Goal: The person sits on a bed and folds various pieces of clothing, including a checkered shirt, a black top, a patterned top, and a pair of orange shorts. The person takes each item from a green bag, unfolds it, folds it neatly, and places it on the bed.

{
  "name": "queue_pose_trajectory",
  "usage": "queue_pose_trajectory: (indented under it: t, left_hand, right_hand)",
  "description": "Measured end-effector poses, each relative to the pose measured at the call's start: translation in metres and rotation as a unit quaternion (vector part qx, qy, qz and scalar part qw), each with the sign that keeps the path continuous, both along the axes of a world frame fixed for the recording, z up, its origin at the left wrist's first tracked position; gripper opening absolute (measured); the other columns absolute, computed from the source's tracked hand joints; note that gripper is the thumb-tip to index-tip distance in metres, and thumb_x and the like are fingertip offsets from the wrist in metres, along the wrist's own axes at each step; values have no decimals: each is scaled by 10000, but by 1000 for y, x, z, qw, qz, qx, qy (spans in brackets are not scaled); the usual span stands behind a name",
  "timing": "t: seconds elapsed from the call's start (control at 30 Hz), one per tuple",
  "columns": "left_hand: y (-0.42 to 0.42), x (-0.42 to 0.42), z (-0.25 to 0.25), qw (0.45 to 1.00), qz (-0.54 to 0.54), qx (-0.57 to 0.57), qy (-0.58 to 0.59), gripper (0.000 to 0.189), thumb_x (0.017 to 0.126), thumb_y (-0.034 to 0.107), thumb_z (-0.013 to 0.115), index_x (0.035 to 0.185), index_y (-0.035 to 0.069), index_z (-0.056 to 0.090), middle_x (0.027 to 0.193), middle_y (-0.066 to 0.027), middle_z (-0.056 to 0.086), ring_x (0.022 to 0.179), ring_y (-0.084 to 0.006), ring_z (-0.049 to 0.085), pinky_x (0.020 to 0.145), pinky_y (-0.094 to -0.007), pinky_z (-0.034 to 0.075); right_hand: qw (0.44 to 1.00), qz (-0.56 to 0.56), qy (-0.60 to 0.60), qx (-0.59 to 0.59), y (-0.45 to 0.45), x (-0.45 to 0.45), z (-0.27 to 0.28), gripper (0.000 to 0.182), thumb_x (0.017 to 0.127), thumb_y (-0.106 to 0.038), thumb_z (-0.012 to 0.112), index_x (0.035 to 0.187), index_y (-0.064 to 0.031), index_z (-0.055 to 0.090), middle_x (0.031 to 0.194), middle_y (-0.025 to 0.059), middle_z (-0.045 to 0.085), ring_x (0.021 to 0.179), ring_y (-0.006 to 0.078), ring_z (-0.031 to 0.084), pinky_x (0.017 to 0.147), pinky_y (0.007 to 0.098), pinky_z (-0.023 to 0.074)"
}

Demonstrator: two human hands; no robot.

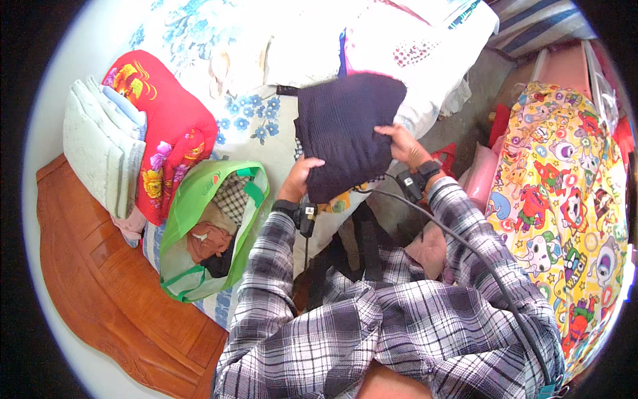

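Observation:
A dark navy folded garment (349, 124) of ribbed-looking cloth spans the space between my hands, above the bed's front edge. My left hand (297, 177) grips its lower left corner, thumb on top and fingers hidden beneath. On the right side, my right hand (401, 144) pinches the garment's edge, thumb lying over the cloth. Some checked and patterned fabric peeks out under its left and lower edges. Left of my left hand stands an open green shopping bag (214, 184) holding a checked cloth (230, 199), a rust-brown cloth (209, 242) and a black cloth.
A floral bedsheet (251, 117) covers the bed, with pale clothes (304, 60) toward the back. Beyond the bag are a folded red quilt (174, 124), pale green folded bedding (94, 144) and a wooden headboard (119, 264). A yellow cartoon-print cover (558, 199) rises at right. A cable (448, 219) crosses my right arm.

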State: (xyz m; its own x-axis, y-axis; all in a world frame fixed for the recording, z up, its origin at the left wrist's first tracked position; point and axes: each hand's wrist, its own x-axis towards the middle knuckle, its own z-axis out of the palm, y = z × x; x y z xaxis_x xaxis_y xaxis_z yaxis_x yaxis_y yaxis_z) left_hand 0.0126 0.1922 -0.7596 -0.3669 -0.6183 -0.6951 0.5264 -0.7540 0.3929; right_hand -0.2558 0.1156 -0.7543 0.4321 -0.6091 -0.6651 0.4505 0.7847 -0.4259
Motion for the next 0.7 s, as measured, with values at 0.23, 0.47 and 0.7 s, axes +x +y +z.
queue_pose_trajectory:
  t: [0.23, 0.47, 0.7]
  left_hand:
    - [39, -2, -42, 994, 14, 110, 9, 400, 781, 90, 535, 1165, -14, 499, 1068, -132, 589, 957, -266, 586, 849, -373, 486]
    - [9, -4, 10, 998, -52, 8, -18, 496, 758, 48, 551, 1238, -13, 441, 1146, -124, 559, 1013, -248, 567, 891, -363, 460]
    - [-31, -9, 95, 949, -248, -185, -64, 560, 761, 44, 604, 1277, -26, 400, 1190, -101, 535, 1050, -189, 524, 936, -315, 397]
  right_hand:
    - [957, 11, 272, -97, 41, 2, -64, 551, 804, -198, 666, 1253, 9, 422, 1174, 123, 538, 1054, 193, 518, 905, 311, 411]
    - [815, 121, 444, -353, -19, -4, -1, 604, 788, -340, 668, 1276, -59, 451, 1263, 92, 513, 1170, 199, 465, 947, 350, 381]
    - [806, 258, 209, -490, -80, 23, 88, 569, 883, -472, 478, 1273, -57, 471, 1273, 107, 495, 1219, 219, 413, 1041, 358, 290]
